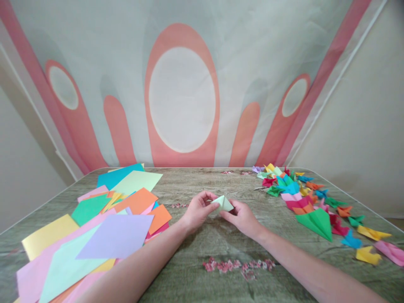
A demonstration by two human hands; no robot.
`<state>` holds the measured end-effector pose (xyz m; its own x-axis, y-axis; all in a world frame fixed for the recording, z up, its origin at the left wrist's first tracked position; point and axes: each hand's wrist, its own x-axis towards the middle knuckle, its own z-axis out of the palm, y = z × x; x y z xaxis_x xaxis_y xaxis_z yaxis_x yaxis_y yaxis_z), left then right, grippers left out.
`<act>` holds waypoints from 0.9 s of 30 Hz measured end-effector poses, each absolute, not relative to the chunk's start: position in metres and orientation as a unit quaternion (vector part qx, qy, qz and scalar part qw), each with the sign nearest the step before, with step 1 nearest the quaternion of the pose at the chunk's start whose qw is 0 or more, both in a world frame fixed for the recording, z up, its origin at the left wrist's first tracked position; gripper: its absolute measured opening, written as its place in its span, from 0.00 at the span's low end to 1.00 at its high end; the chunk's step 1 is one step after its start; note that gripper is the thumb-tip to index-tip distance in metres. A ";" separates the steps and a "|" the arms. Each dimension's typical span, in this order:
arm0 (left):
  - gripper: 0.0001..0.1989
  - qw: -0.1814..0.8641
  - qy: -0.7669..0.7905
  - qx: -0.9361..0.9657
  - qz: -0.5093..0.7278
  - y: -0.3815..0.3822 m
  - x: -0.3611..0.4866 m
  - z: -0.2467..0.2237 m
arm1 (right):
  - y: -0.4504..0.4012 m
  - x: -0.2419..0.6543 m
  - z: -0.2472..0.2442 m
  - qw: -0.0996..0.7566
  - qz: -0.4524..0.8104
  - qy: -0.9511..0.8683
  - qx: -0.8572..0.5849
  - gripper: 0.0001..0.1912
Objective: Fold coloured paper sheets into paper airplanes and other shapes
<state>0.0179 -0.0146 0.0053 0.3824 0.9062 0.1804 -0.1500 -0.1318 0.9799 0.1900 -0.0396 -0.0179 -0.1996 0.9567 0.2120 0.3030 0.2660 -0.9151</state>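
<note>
Between my two hands, a little above the table, is a small pale green folded paper (223, 203) with a diamond-like outline and a crease down its middle. My left hand (202, 209) pinches its left corner between thumb and fingers. On the other side my right hand (240, 216) grips the right corner, its thumb below and in front. The fingertips behind the paper are partly hidden.
Loose coloured paper sheets (116, 235) overlap on the left of the wood-patterned table (189, 269). Several folded paper figures lie on the right, among them a green paper plane (315, 223) and a yellow figure (368, 255). A printed backdrop (183, 97) hangs behind.
</note>
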 end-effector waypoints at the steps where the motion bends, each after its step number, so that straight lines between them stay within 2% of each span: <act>1: 0.15 0.574 0.309 0.606 0.455 -0.015 0.018 0.005 | -0.039 0.191 -0.018 0.423 0.354 -0.681 -0.481 0.10; 3: 0.14 0.542 0.312 0.637 0.452 -0.015 0.019 0.004 | -0.038 0.195 -0.017 0.422 0.274 -0.708 -0.495 0.07; 6: 0.12 0.411 0.355 0.711 0.447 -0.016 0.017 0.005 | -0.037 0.201 -0.012 0.405 0.100 -0.771 -0.480 0.03; 9: 0.10 0.265 0.368 0.792 0.408 -0.020 0.013 0.008 | -0.037 0.206 -0.007 0.327 -0.044 -0.828 -0.453 0.05; 12: 0.05 0.175 0.369 0.849 0.337 -0.022 0.010 0.010 | -0.038 0.207 -0.006 0.261 -0.106 -0.851 -0.443 0.04; 19: 0.06 0.101 0.380 0.887 0.243 -0.019 0.005 0.007 | -0.037 0.206 -0.010 0.228 -0.080 -0.870 -0.429 0.04; 27: 0.04 0.136 0.373 0.892 0.215 -0.013 0.000 0.008 | -0.032 0.211 -0.012 0.274 0.074 -0.863 -0.419 0.06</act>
